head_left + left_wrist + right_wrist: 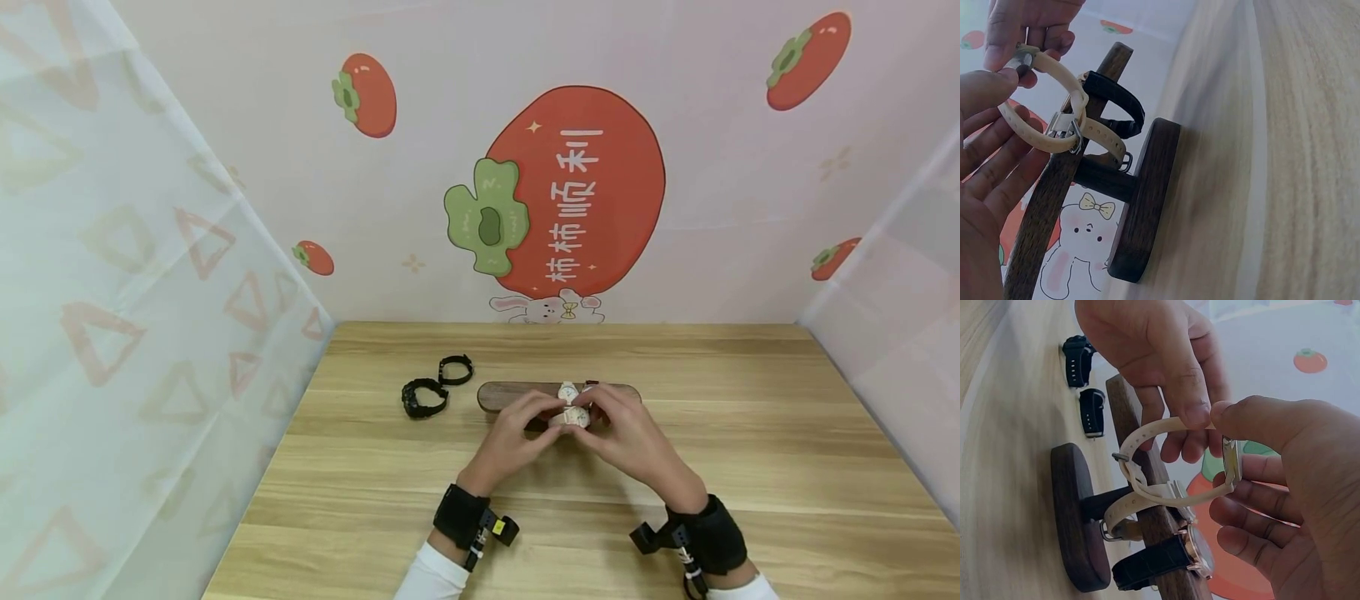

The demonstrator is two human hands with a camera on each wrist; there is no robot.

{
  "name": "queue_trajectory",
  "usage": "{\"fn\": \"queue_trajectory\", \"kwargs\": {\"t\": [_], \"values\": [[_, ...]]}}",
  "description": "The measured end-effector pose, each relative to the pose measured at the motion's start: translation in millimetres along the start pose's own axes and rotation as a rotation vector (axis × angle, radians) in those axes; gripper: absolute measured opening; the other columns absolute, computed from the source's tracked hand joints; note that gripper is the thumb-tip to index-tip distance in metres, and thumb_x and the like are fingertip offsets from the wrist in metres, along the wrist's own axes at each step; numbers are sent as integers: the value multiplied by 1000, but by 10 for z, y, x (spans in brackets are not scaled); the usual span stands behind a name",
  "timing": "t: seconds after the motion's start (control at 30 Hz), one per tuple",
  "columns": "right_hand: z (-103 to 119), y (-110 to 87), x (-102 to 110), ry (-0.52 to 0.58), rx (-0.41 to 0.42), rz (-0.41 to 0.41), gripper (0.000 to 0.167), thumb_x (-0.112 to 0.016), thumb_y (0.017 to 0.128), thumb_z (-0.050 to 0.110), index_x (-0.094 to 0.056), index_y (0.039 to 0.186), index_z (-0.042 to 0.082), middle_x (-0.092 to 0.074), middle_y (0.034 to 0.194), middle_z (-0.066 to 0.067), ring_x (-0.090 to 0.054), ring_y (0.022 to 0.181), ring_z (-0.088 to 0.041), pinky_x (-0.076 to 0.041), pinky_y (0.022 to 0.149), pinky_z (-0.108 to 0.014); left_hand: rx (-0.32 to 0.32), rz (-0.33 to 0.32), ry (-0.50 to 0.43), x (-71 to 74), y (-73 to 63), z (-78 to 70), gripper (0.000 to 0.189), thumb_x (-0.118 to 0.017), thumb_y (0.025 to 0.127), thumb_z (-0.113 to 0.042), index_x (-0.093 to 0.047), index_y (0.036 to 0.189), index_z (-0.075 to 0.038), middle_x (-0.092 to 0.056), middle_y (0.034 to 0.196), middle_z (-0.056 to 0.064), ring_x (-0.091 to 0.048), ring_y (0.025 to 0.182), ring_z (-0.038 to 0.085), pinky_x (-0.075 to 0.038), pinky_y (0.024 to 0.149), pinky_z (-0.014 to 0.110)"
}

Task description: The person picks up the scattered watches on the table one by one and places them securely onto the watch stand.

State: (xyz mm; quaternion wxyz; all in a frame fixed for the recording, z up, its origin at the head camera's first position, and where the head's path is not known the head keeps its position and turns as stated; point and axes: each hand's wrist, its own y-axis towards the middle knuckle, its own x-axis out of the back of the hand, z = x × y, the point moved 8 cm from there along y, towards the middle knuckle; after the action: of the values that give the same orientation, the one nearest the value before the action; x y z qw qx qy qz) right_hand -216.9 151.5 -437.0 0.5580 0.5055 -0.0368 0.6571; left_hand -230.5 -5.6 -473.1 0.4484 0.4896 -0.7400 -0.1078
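My left hand [513,433] and right hand [630,433] meet over a wooden watch stand [497,397]. Together they hold a wristwatch with a cream strap [1175,501], buckled into a loop. In the right wrist view, the right thumb and fingers pinch it at the case [1231,461], while the left thumb and fingers pinch the strap beside it. Behind this loop, another cream-strapped watch [567,392] sits around the stand's bar. Beside that one on the bar is a watch with a dark strap and a rose-gold case [1199,549]. Fingers partly cover the bar.
Two black watches lie on the wooden table [360,500] left of the stand: a chunky one [415,398] and a slimmer one [455,370] behind it. The stand's dark base [1147,206] rests on the table. A printed cloth backdrop [420,192] rises behind the table.
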Motion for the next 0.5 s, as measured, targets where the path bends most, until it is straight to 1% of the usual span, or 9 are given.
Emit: {"fn": "queue_trajectory", "kwargs": {"t": [0.1,0.17,0.27,0.4,0.5], "values": [[1,-3,-17,10,-2,-1,34,-93,84,18,-73,111,13,-68,100,5,-61,80,-13,-59,66,-33,7,1,-9,-9,-4,8,32,-76,99,-10,-71,131,-7,-71,125,6,-70,114,18,-59,102,24],[-1,-6,-24,17,-1,-2,34,-93,84,17,-73,111,12,-68,100,5,-60,80,-12,-59,66,-33,7,-6,-15,-7,-8,10,29,-76,99,-9,-72,128,-7,-71,123,6,-71,111,19,-61,99,27],[-8,-10,-33,30,0,0,34,-93,84,17,-73,112,12,-68,101,4,-62,80,-15,-59,66,-33,10,-16,-16,2,-13,11,25,-76,99,-8,-73,124,-7,-72,121,6,-72,109,20,-62,98,29],[-29,-22,-59,51,-7,26,36,-93,85,20,-73,114,14,-68,103,6,-64,82,-18,-59,68,-31,36,-23,-22,15,-22,21,23,-75,99,-7,-73,122,-6,-73,119,6,-72,112,19,-60,102,25],[-49,-37,-84,67,-18,60,42,-93,85,19,-73,121,15,-69,107,6,-67,86,-18,-61,72,-30,63,-30,-33,32,-32,34,22,-75,100,-7,-72,122,-5,-73,119,6,-72,114,19,-59,104,25]]}}
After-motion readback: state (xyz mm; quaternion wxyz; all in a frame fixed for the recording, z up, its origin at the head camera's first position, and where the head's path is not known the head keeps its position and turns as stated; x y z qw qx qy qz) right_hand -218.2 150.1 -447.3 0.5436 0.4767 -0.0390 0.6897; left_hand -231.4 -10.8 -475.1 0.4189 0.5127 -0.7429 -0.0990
